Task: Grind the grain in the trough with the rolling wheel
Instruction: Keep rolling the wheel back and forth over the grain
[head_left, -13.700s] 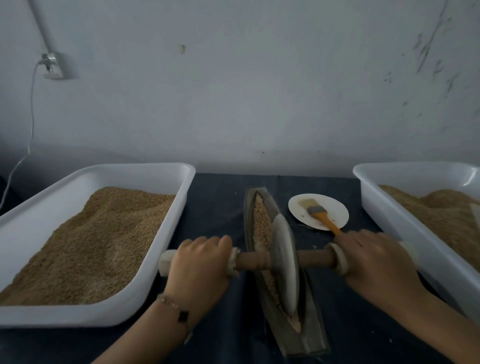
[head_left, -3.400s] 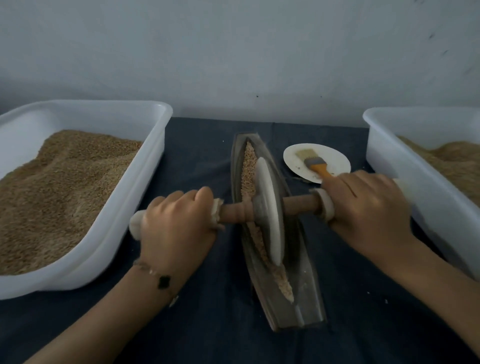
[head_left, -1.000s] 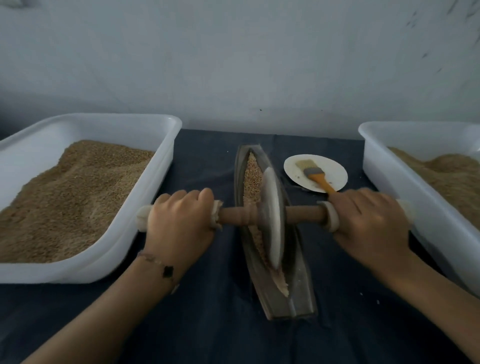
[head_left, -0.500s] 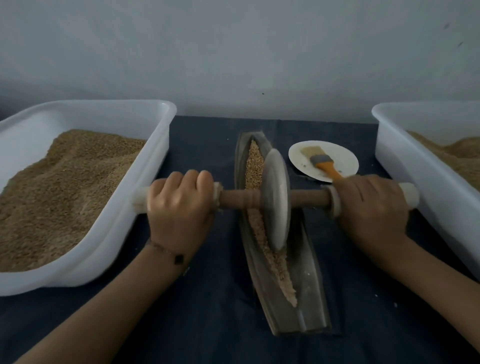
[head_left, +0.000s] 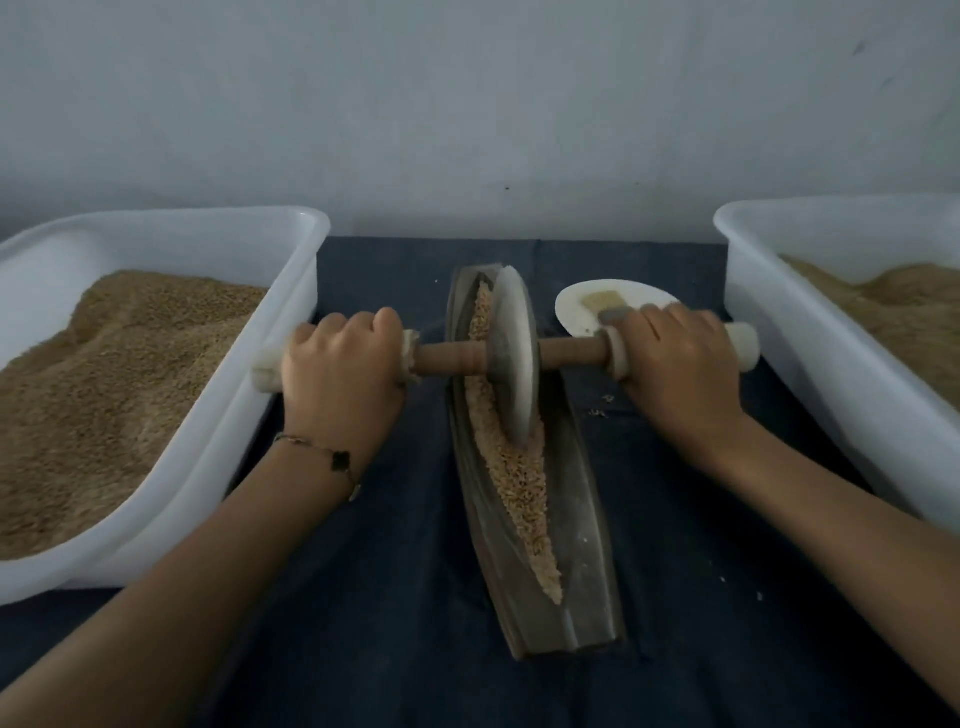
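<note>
Two hands (head_left: 340, 366) (head_left: 675, 364) grip the wheel (head_left: 511, 358) axle; tubs (head_left: 208, 467) (head_left: 810, 364) flank the trough (head_left: 587, 519).

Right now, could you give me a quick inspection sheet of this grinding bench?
Surface: dark blue cloth with a few stray crumbs.
Job's things: wheel stands in the trough, toward its far end; grain lies along the groove.
Clutter: left tub and right tub hold grain; brush on a white plate.
Hands: left hand and right hand each grip the axle handles.
Cables: nothing seen.
Surroundings: plain pale wall.
</note>
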